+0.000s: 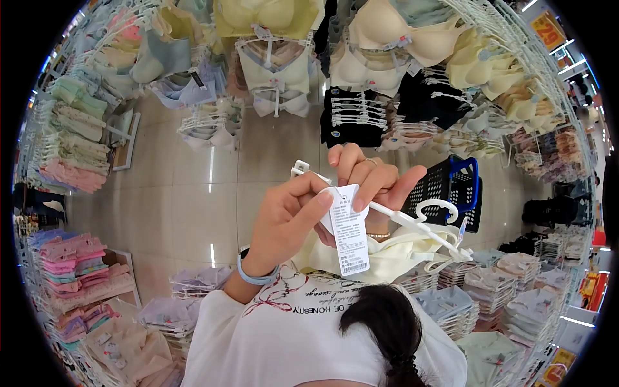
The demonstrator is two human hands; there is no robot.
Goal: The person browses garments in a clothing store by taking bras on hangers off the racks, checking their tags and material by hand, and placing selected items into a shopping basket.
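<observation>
A white printed product tag (349,235) with a barcode at its foot hangs in front of my chest. My left hand (284,216), with a light blue band at the wrist, is closed with thumb and forefinger pinching the tag's upper left edge. On the tag's upper right edge press the bent fingers of my right hand (374,177), which wears a ring. Behind both hands runs a white plastic hanger (409,222), its hook out to the right. A pale yellow bra (400,251) hangs from it, partly hidden. Which fingers bear the hanger's weight I cannot tell.
Beyond my right hand stands a black shopping basket (445,187) with a blue handle. Bras on hangers (277,71) fill the racks ahead. Folded clothes (74,264) are stacked at left, and more packs (493,284) at lower right. Tiled floor (193,161) lies between.
</observation>
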